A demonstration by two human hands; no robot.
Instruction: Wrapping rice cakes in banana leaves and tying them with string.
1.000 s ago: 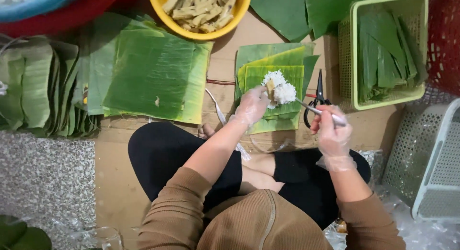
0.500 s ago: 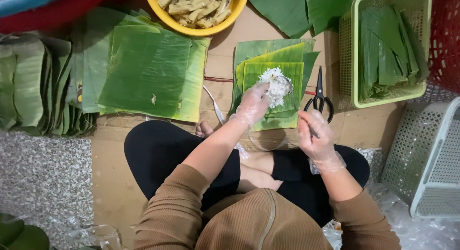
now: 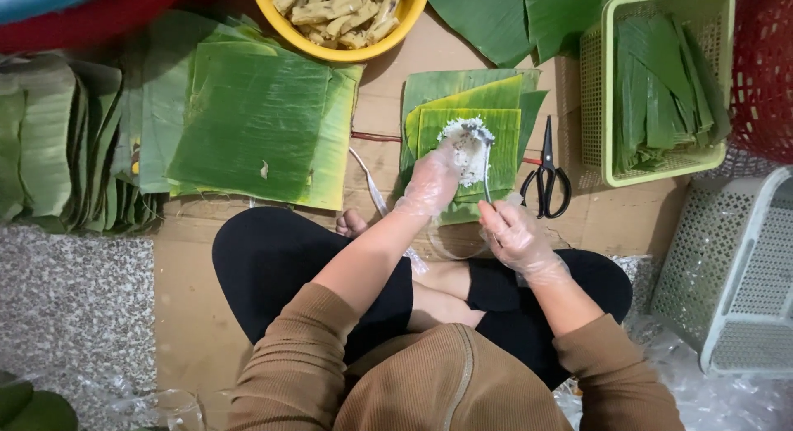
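Green banana-leaf pieces (image 3: 467,138) lie stacked in a rough rectangle on the cardboard floor mat (image 3: 388,109) — smooth, ribbed, paler at the top layer. On that top layer sits a small mound of white sticky rice (image 3: 464,142), grainy and lumpy.

Both hands wear thin, crinkled clear plastic gloves. The left hand (image 3: 429,183) rests at the near-left edge of the rice, fingers curved and pressing on it. The right hand (image 3: 514,233), just nearer than the leaf stack, is closed around the handle of a thin metal spoon (image 3: 483,162) whose bowl touches the rice.

Compared with 0.5 s ago, the right hand has moved in from beside the scissors toward the stack, and the spoon now reaches over the rice; the left hand stays on the mound.

Black-handled scissors (image 3: 547,175) lie shut just right of the stack. Further right stands a lime-green plastic basket (image 3: 596,92) with a lattice wall, holding folded leaf strips. Beyond the stack, a round yellow bowl (image 3: 413,22) holds pale, stick-shaped pieces. Left of the stack lies 1 broad pile of large leaves (image 3: 248,125).
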